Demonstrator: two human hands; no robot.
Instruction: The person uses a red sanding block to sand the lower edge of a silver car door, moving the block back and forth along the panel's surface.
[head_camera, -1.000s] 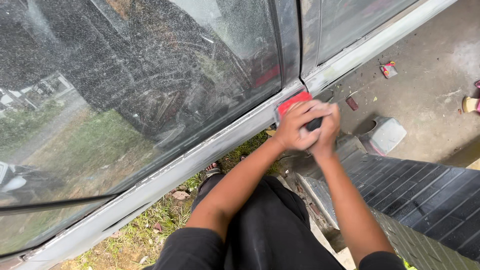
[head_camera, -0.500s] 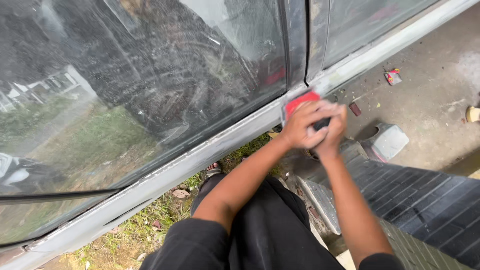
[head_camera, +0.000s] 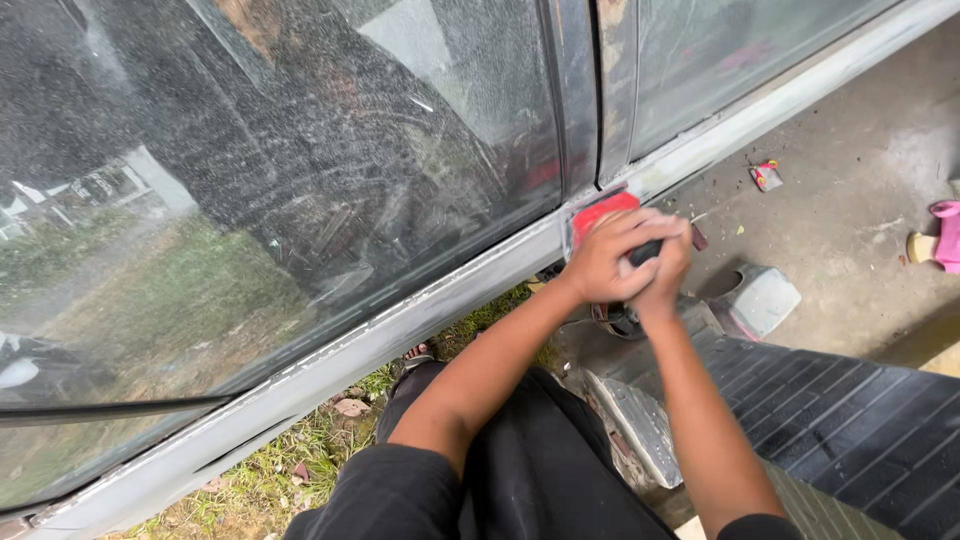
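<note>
Outdoors against a dusty dark car door, the red sanding block (head_camera: 600, 213) lies flat on the pale sanded sill strip (head_camera: 400, 340), directly ahead of both hands, left hand (head_camera: 605, 262) clasped over it, right hand (head_camera: 662, 272) closed alongside, strip running lower-left to upper-right.

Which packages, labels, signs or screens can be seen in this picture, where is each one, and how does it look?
Small crumpled packet or wrapper: lies on the grey concrete ground to the upper right, beyond the hands; red with pale patches, flattened, irregular in shape.
No labels, signs or screens can be made out.
</note>
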